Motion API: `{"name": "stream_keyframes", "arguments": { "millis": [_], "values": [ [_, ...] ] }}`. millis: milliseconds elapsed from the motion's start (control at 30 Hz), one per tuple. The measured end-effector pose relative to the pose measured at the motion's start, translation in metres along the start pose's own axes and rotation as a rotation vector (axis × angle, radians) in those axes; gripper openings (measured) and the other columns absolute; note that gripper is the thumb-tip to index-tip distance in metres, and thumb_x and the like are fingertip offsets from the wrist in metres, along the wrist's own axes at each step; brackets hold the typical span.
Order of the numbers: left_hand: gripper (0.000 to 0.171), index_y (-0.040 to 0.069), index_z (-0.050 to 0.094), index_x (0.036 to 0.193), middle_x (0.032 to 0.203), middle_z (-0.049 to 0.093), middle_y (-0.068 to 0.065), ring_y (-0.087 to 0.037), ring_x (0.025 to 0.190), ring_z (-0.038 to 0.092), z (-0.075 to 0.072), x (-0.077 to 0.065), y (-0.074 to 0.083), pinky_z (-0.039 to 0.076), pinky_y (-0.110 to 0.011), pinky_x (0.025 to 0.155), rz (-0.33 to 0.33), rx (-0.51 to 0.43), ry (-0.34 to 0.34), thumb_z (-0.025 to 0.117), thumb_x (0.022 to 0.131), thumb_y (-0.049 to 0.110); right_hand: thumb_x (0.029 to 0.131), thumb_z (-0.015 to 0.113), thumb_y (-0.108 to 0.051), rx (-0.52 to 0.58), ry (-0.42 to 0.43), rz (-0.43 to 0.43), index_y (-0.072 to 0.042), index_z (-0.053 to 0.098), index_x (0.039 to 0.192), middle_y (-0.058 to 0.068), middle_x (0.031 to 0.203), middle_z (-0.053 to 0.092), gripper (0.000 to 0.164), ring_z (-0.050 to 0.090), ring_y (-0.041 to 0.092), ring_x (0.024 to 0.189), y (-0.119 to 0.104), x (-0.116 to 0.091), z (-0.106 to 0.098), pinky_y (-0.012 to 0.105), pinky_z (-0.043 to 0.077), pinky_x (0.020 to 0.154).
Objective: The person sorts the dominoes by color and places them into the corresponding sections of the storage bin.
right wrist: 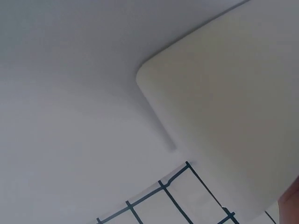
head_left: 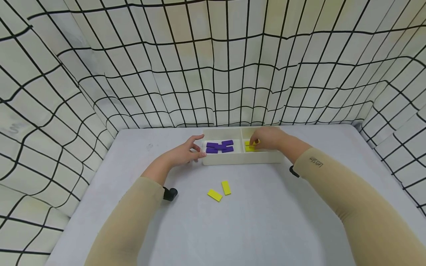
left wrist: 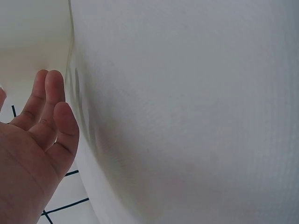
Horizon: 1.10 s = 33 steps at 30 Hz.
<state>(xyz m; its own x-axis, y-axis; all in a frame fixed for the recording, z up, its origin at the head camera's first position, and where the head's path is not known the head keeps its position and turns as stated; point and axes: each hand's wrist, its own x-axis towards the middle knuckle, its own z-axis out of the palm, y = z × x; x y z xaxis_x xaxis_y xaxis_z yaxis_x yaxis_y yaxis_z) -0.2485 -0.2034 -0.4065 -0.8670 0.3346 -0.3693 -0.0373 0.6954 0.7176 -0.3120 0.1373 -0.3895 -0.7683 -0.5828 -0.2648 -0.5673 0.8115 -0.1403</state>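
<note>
A white divided box (head_left: 243, 159) stands on the table. Several purple rectangular tiles (head_left: 227, 149) lie in its left compartment, some overlapping. In the right compartment are yellow tiles (head_left: 249, 148); my right hand (head_left: 270, 137) reaches in over the wall and pinches one of them, its fingers partly hiding the pile. My left hand (head_left: 182, 153) is at the box's left end, fingertips against the wall and no tile in its grasp. The left wrist view shows those fingers (left wrist: 55, 86) loosely bent. Only a sliver of my right hand (right wrist: 290, 205) enters the right wrist view.
Two yellow tiles, one more upright (head_left: 226, 187) and one slanted (head_left: 215, 195), lie on the white tabletop (head_left: 259, 221) in front of the box. White walls with a black grid (head_left: 213, 70) rise behind and at both sides.
</note>
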Motion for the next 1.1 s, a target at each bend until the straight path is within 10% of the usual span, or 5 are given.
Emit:
{"name": "stream_keyframes", "arguments": {
  "millis": [1100],
  "values": [
    [0.083, 0.038, 0.010, 0.158, 0.136, 0.048, -0.010, -0.024, 0.102, 0.059, 0.001, -0.001, 0.003, 0.046, -0.039, 0.088, -0.014, 0.038, 0.015, 0.064, 0.095, 0.045, 0.089, 0.076, -0.028, -0.020, 0.053, -0.237, -0.023, 0.077, 0.111, -0.009, 0.102, 0.070, 0.022, 0.063, 0.013, 0.097, -0.070, -0.053, -0.038, 0.032, 0.050, 0.086]
  ]
}}
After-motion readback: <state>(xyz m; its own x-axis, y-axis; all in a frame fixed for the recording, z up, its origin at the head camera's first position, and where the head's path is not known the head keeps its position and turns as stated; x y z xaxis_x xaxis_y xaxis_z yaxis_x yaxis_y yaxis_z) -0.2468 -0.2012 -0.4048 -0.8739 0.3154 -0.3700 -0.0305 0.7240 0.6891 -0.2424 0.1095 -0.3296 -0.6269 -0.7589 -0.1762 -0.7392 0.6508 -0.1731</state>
